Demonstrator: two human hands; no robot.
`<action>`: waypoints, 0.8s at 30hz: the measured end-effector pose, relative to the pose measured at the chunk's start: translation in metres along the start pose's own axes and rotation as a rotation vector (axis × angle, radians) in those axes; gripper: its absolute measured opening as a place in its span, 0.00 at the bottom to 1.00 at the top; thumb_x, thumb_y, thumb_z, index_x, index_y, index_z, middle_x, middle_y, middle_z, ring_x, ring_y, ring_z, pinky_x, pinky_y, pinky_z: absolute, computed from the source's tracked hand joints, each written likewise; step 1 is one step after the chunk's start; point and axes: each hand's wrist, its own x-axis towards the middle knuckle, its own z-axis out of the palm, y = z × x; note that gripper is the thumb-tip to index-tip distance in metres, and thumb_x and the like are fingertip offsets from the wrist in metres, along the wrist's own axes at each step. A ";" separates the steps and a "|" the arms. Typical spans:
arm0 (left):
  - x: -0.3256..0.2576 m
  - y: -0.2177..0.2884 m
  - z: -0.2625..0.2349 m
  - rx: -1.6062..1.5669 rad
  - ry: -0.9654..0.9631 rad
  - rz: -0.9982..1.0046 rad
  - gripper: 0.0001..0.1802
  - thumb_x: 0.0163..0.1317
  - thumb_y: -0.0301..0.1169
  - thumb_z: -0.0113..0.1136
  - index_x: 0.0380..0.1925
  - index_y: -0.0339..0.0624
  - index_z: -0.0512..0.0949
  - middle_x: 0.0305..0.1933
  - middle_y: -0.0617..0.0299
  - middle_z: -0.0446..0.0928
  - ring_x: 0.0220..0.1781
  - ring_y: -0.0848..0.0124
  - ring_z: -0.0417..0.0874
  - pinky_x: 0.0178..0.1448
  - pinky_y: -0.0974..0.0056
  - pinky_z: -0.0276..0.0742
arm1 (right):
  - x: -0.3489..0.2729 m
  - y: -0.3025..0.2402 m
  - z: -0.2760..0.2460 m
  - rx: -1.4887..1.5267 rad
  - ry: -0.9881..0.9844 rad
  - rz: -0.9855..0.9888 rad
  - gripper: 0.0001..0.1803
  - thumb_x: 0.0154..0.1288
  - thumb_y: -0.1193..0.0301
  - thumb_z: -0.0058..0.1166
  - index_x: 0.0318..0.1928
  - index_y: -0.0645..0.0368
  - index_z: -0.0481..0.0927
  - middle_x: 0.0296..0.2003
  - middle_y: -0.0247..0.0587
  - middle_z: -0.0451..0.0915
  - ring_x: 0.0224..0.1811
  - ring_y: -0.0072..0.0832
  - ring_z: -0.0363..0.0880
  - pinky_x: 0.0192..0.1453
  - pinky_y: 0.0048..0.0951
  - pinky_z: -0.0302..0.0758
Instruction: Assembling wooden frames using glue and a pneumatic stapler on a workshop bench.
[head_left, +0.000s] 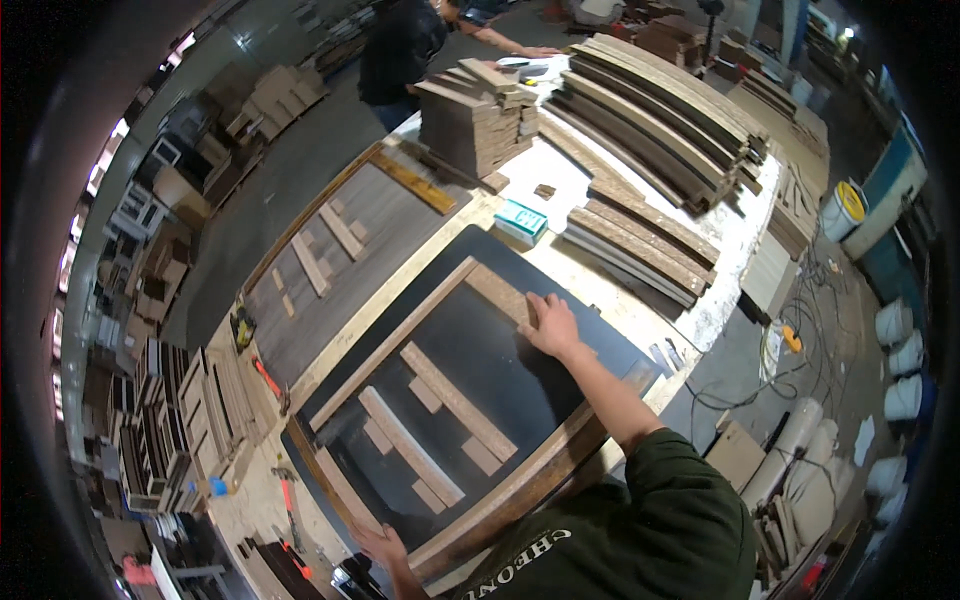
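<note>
Presumably light but stiff, the wood-strip frame (392, 345) on the dark panel (460, 325) is best held by its outer strips (497, 293), the far one covered by the half-spread right hand (552, 325), the near-left corner touched by the loosely open left hand (382, 546).

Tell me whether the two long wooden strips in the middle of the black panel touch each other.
Apart. The head view shows bare black panel between the left strip and the right strip along their length.
</note>
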 end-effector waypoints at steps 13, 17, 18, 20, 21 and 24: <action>0.077 0.015 -0.035 -0.265 0.126 0.302 0.47 0.51 0.54 0.66 0.66 0.41 0.62 0.69 0.39 0.57 0.69 0.44 0.59 0.71 0.48 0.56 | -0.185 -0.108 0.024 0.442 -0.412 -0.786 0.26 0.53 0.64 0.62 0.54 0.57 0.75 0.52 0.49 0.75 0.53 0.48 0.74 0.57 0.43 0.71; 0.057 -0.011 -0.008 -0.066 -0.090 0.223 0.42 0.59 0.59 0.53 0.70 0.57 0.56 0.74 0.49 0.49 0.76 0.47 0.46 0.70 0.32 0.48 | -0.248 -0.170 0.079 0.396 -0.748 -0.991 0.27 0.54 0.64 0.62 0.55 0.55 0.75 0.52 0.44 0.76 0.54 0.43 0.75 0.58 0.42 0.72; 0.051 -0.009 -0.003 -0.140 -0.052 0.206 0.40 0.60 0.58 0.52 0.70 0.58 0.57 0.75 0.51 0.50 0.76 0.47 0.46 0.70 0.32 0.48 | -0.256 -0.180 0.094 0.366 -0.790 -1.024 0.27 0.53 0.63 0.62 0.55 0.55 0.75 0.53 0.43 0.76 0.55 0.43 0.75 0.58 0.42 0.72; 0.046 -0.014 0.000 -0.181 -0.029 0.184 0.39 0.61 0.58 0.52 0.70 0.58 0.57 0.75 0.51 0.50 0.76 0.47 0.46 0.70 0.32 0.47 | -0.269 -0.201 0.117 0.310 -0.864 -1.015 0.27 0.53 0.62 0.63 0.55 0.55 0.75 0.52 0.43 0.76 0.55 0.43 0.75 0.58 0.41 0.72; 0.045 -0.015 -0.001 -0.214 -0.002 0.184 0.38 0.61 0.57 0.52 0.69 0.58 0.58 0.74 0.50 0.50 0.76 0.46 0.46 0.71 0.33 0.47 | -0.273 -0.208 0.127 0.262 -0.917 -0.995 0.28 0.53 0.61 0.63 0.55 0.55 0.75 0.52 0.43 0.76 0.54 0.43 0.75 0.58 0.41 0.72; 0.045 -0.014 -0.007 -0.243 -0.009 0.190 0.37 0.62 0.56 0.51 0.69 0.59 0.59 0.75 0.50 0.50 0.76 0.47 0.45 0.71 0.33 0.46 | -0.285 -0.212 0.145 0.136 -0.857 -0.932 0.23 0.54 0.60 0.63 0.51 0.52 0.79 0.46 0.42 0.78 0.49 0.43 0.77 0.55 0.42 0.73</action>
